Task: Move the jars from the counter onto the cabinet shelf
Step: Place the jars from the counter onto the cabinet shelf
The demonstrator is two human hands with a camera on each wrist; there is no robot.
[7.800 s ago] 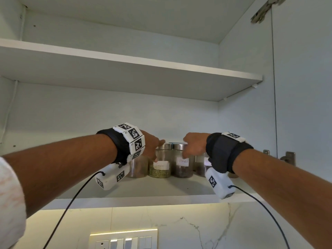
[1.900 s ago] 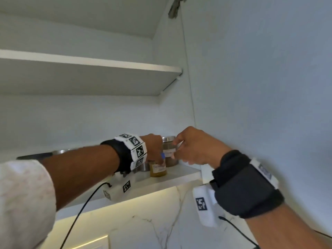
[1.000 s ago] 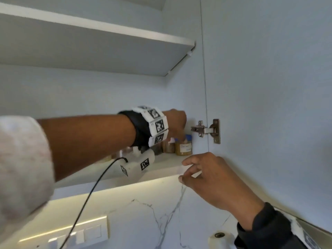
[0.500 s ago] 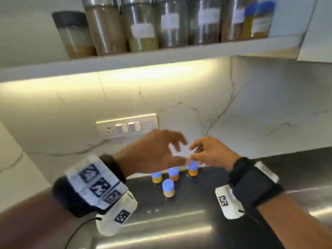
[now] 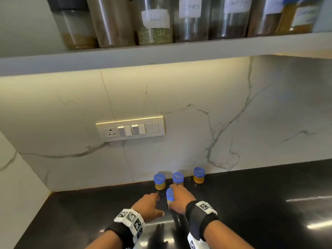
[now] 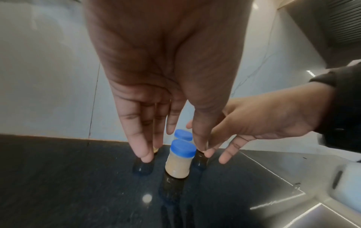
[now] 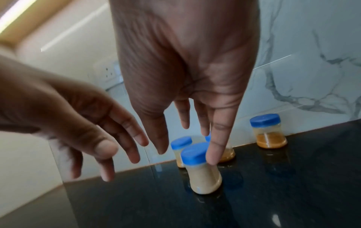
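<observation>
Several small blue-lidded jars stand on the black counter (image 5: 269,203). Three are by the wall: left (image 5: 159,182), middle (image 5: 178,178) and right (image 5: 198,175). The nearest jar (image 5: 169,196), with pale contents, stands in front of them. My right hand (image 5: 179,196) reaches over it with straight fingers (image 7: 215,151), one of them touching the lid's side. Just left of this jar is my left hand (image 5: 159,206), fingers (image 6: 140,146) pointing down at the counter, holding nothing. In the left wrist view the pale jar (image 6: 178,163) stands between that hand's fingers and thumb.
The cabinet shelf (image 5: 161,51) runs overhead with a row of tall labelled jars (image 5: 155,20). A switch panel (image 5: 131,129) is set in the marble backsplash. A steel sink edge (image 6: 293,192) lies to the right of the hands.
My view dropped from the shelf to the counter. Both hands came down from the shelf. In the last half second they sank lower around the nearest jar.
</observation>
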